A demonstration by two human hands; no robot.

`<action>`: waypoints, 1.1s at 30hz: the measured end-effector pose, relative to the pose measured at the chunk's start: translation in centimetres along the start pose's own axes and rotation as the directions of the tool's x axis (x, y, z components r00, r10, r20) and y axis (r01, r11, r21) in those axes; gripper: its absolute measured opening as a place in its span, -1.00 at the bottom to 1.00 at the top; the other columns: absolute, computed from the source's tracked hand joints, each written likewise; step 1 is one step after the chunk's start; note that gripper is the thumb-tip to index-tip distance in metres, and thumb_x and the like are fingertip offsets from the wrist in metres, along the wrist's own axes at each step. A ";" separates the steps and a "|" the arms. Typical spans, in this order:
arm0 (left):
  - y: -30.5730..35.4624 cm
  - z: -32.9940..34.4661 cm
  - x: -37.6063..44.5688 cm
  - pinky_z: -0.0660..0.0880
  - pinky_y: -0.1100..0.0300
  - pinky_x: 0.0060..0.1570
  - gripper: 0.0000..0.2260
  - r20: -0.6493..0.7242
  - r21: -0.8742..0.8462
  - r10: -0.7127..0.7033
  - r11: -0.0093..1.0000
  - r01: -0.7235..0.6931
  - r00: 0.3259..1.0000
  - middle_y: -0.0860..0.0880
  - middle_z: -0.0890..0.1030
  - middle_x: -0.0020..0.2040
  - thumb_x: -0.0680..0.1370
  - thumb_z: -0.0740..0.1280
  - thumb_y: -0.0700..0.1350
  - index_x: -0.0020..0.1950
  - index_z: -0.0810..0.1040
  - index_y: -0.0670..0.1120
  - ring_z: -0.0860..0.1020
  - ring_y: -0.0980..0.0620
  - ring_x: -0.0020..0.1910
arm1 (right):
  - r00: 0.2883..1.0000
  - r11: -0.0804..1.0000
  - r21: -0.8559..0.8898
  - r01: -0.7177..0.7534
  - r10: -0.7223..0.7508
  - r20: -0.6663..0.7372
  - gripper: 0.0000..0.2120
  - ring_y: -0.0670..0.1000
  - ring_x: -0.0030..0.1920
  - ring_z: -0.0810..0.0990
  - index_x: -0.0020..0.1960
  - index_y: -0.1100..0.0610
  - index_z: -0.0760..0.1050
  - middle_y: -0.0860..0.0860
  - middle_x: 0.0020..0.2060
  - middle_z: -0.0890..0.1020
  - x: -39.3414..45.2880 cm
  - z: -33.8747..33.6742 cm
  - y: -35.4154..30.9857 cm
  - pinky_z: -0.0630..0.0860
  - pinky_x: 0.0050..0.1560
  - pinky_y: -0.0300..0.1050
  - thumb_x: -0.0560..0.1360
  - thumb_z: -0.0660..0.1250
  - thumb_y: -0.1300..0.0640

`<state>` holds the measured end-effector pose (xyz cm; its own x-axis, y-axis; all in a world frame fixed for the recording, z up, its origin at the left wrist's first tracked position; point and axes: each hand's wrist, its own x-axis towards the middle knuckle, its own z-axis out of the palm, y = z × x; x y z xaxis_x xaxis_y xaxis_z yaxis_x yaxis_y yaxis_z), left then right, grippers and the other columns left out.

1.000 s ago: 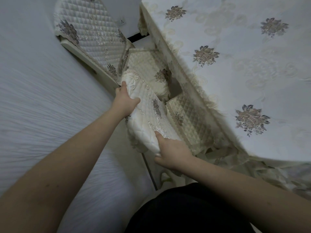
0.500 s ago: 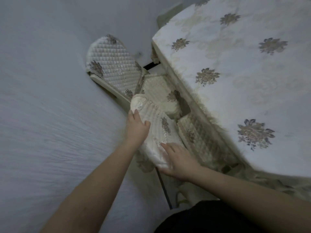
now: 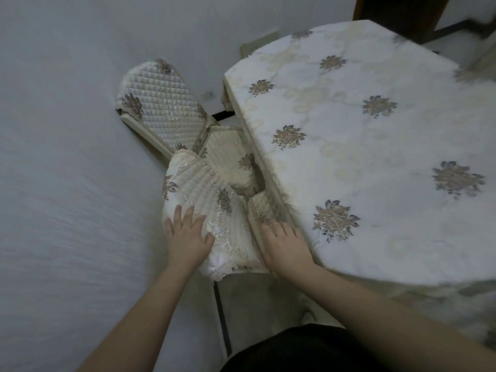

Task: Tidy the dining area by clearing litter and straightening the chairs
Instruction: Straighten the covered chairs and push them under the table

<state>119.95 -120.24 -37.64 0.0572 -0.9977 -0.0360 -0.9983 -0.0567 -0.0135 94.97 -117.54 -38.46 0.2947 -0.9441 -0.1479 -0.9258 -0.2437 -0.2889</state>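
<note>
Both hands lie flat with fingers spread, left hand [image 3: 188, 234] and right hand [image 3: 284, 245], on the chair [image 3: 214, 210] beside the table [image 3: 362, 157].

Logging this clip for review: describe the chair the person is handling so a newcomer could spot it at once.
Start at the table under its flowered cloth; two chairs are tucked along its left edge. The near chair is the closer one, its quilted back cover under the left hand and right hand. The far chair, by the wall, is untouched.
</note>
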 end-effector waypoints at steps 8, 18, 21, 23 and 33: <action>2.3 0.9 -6.7 -0.23 -0.25 0.43 -0.40 0.055 -0.051 0.175 0.984 -0.173 0.983 -0.02 0.25 0.52 0.46 -0.08 0.22 0.37 0.44 0.06 -0.08 -0.05 0.55 | 0.985 0.988 -0.121 -0.097 0.078 -0.154 -0.42 0.21 0.22 0.49 0.37 0.11 0.40 0.15 0.24 0.53 -8.1 -0.8 0.5 0.43 0.19 0.14 0.38 0.22 -0.06; 9.1 2.4 -15.2 -0.12 -0.25 0.42 -0.52 0.116 -0.093 0.369 0.928 -0.360 0.922 -0.06 0.28 0.49 0.55 0.16 0.15 0.42 0.37 -0.01 0.10 -0.06 0.52 | 0.933 0.947 -0.138 -0.291 0.249 -0.261 -0.38 0.17 0.29 0.45 0.39 0.10 0.36 0.12 0.29 0.49 -22.3 -1.1 2.4 0.39 0.28 0.11 0.36 0.33 -0.02; 13.2 1.8 -16.8 0.10 -0.22 0.41 -0.46 0.073 -0.105 0.505 0.861 -0.497 0.860 -0.11 0.42 0.40 0.49 0.08 0.17 0.35 0.46 -0.09 0.29 -0.10 0.45 | 0.892 0.918 -0.094 -0.384 0.343 -0.294 -0.42 0.17 0.31 0.43 0.40 0.10 0.36 0.12 0.29 0.50 -26.0 -1.5 3.9 0.37 0.30 0.12 0.41 0.11 -0.06; 16.4 1.3 -17.8 0.28 -0.22 0.33 -0.46 0.022 -0.124 0.595 0.799 -0.588 0.804 -0.13 0.50 0.33 0.45 0.08 0.17 0.27 0.52 -0.11 0.40 -0.15 0.37 | 0.866 0.900 -0.062 -0.431 0.392 -0.311 -0.44 0.17 0.33 0.41 0.40 0.10 0.35 0.12 0.29 0.49 -28.5 -1.6 5.1 0.37 0.32 0.11 0.43 0.13 -0.05; 36.2 -2.9 -27.8 0.35 -0.17 0.30 -0.50 -0.101 -0.141 0.858 0.490 -0.861 0.504 -0.14 0.53 0.30 0.47 0.14 0.15 0.28 0.52 -0.09 0.45 -0.15 0.32 | 0.644 0.740 0.044 -0.671 0.611 -0.460 -0.38 0.15 0.40 0.33 0.44 0.08 0.30 0.09 0.36 0.42 -45.1 -3.9 13.1 0.27 0.37 0.11 0.42 0.34 -0.04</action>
<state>82.16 -94.67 -34.27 -0.8284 -0.5556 0.0707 -0.5397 0.8256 0.1648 68.63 -79.04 -31.88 -0.4853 -0.8589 0.1635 -0.8724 0.4632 -0.1562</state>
